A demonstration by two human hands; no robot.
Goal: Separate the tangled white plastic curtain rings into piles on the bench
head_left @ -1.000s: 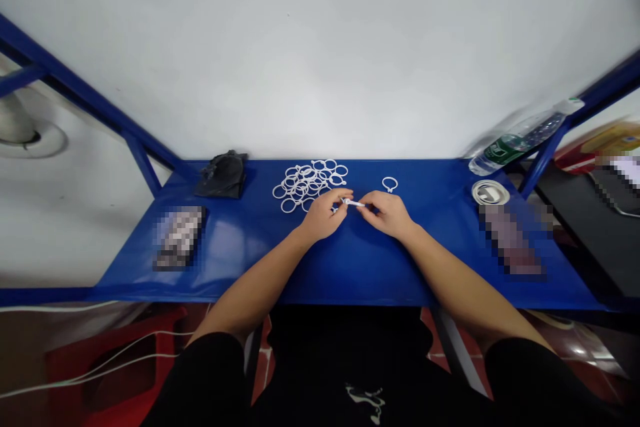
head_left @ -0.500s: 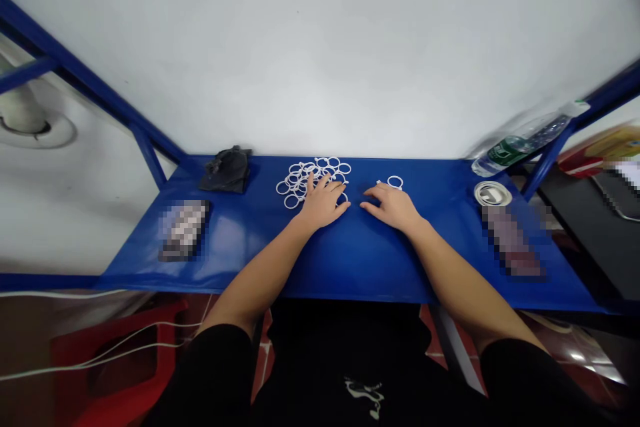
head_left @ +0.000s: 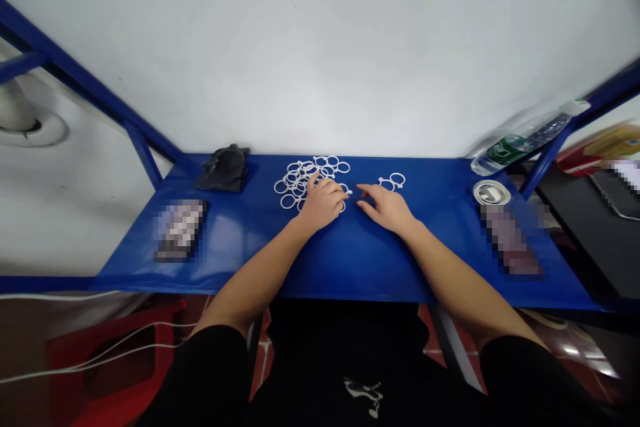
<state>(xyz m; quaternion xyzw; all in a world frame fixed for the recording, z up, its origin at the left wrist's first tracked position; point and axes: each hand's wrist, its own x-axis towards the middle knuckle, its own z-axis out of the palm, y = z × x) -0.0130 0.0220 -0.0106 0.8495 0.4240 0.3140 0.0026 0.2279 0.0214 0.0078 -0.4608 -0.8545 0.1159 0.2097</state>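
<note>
A heap of several white plastic rings (head_left: 305, 177) lies on the blue table (head_left: 350, 253), near the wall. My left hand (head_left: 323, 201) rests on the near right edge of the heap. Its fingers are curled round a white ring (head_left: 345, 191) at the fingertips. My right hand (head_left: 387, 208) lies flat just to the right, fingers stretched out toward the left hand and holding nothing. Two white rings (head_left: 393, 180) lie side by side just beyond my right hand.
A black crumpled bag (head_left: 223, 169) sits at the back left, with a blurred flat object (head_left: 179, 229) nearer the front. At the right are a water bottle (head_left: 523, 138) lying down, a round white tin (head_left: 491, 193) and another blurred object (head_left: 510, 240). Blue frame struts rise at both ends.
A second ago both hands pinched one ring between them. That ring now lies beside the lone ring on the right; my left hand went into the heap and curled on another.
</note>
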